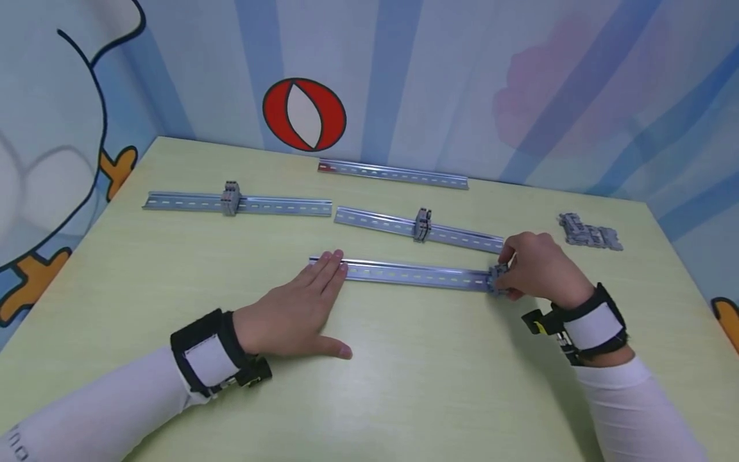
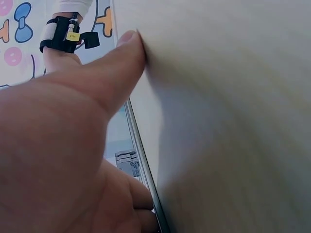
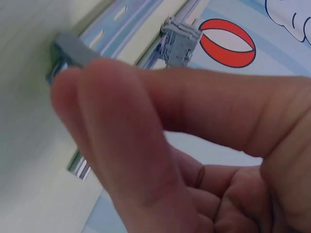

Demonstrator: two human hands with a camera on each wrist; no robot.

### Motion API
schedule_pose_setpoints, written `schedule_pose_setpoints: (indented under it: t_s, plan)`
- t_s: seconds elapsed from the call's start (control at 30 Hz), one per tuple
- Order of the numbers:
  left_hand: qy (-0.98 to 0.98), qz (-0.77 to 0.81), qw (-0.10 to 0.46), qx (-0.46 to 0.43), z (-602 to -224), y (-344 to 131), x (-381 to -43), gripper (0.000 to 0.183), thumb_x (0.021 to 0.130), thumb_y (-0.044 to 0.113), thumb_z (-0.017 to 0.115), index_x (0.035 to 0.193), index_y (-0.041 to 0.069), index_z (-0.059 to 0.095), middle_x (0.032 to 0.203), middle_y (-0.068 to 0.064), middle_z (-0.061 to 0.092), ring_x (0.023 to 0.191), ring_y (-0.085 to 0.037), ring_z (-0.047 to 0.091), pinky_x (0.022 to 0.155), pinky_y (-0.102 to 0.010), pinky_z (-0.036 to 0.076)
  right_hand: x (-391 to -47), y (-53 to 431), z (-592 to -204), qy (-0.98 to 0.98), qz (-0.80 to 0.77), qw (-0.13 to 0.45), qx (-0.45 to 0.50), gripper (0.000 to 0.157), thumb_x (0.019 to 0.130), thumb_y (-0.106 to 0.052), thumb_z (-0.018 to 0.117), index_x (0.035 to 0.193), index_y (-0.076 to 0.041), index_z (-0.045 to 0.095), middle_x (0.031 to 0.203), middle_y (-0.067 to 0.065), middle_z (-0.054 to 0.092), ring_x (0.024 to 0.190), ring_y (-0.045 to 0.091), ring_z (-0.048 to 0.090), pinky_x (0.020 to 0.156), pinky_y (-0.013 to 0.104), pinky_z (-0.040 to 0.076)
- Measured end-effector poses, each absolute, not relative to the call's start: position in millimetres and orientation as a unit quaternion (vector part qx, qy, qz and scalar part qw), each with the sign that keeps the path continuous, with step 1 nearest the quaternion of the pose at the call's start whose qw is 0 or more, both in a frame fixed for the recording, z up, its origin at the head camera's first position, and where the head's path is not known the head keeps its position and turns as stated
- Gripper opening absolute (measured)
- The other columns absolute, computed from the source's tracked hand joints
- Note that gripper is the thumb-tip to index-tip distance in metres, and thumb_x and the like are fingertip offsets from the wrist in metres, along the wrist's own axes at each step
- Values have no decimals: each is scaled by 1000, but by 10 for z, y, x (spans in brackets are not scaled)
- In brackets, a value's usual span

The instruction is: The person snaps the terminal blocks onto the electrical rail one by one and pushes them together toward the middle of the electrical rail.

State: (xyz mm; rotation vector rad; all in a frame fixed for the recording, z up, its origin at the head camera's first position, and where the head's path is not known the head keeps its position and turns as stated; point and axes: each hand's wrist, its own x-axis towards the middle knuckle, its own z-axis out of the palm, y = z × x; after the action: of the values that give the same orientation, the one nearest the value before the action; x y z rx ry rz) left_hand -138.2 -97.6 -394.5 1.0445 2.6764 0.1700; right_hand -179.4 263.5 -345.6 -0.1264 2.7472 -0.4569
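Observation:
A slotted metal DIN rail (image 1: 416, 274) lies nearest to me, running left to right. My left hand (image 1: 288, 314) rests flat at its left end, fingers straight and together over the rail, thumb spread out toward the tabletop. At the rail's right end, my right hand (image 1: 543, 269) pinches a grey terminal block (image 1: 494, 280) between thumb and fingers. In the right wrist view, the fingertips cover most of that block (image 3: 73, 50); only its upper edge shows.
Beyond lie a left rail (image 1: 283, 206) carrying a grey block (image 1: 231, 198), a middle rail (image 1: 375, 221) with another block (image 1: 423, 225), and a bare rail (image 1: 398, 174) by the wall. Several loose grey terminal blocks (image 1: 589, 232) form a cluster on the right.

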Motion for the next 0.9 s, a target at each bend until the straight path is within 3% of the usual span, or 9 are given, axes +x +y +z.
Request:
schedule_pose_setpoints:
  t_s: [0.37,0.67,0.9]
  plan:
    - [922,61,131,358,-3893,-993,-1386,120,78,75,59,154,-6,14,164,-23,1,152,-35,1,123,-47,15,-1932,2542,-3478,970,-169,166,-51,15,75,1,68,90,6,69,75,18,72,48,14,69,55,31,56]
    - [924,58,134,352,-3909,-973,-1361,121,77,76,59,155,-5,15,165,-22,2,152,-34,2,123,-46,16,-1870,2717,-3410,958,-190,210,-47,38,84,-22,75,110,5,71,80,9,80,65,15,76,65,34,60]
    - [924,57,137,352,-3915,-969,-1371,121,77,77,58,155,-5,14,165,-22,1,152,-34,2,124,-46,15,-1893,2854,-3429,936,-257,237,-40,31,86,-23,74,104,2,73,87,9,80,74,19,77,71,37,61]
